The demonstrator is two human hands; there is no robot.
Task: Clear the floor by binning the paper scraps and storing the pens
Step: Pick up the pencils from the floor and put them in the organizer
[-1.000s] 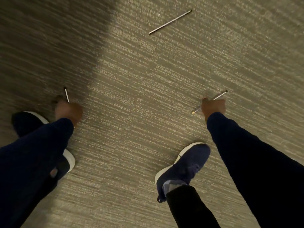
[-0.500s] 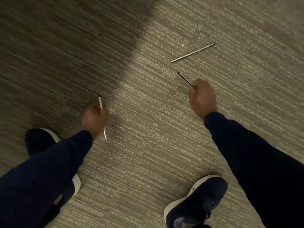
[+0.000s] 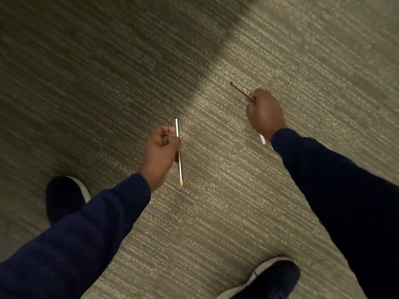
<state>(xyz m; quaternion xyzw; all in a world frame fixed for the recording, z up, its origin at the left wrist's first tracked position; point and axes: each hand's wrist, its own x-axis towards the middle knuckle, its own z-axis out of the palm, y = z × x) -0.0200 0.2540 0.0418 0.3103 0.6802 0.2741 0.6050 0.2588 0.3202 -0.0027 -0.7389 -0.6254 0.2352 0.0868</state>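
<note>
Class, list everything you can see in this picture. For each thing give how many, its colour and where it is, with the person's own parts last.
carpet: one, grey-beige, striped weave, covers the whole floor
shadow: one, dark, across the upper left of the carpet
white pen: one, white with a pale tip, in the left hand
dark pen: at least one, dark, sticks out up-left from the right hand; a white end shows below that wrist, and whether it belongs to a second pen is unclear
shoes: two, dark with white soles, lower left and lower right
sleeves: two, navy, both forearms
left hand: one, centre, fingers curled round the white pen
right hand: one, upper right, gripping the dark pen
</note>
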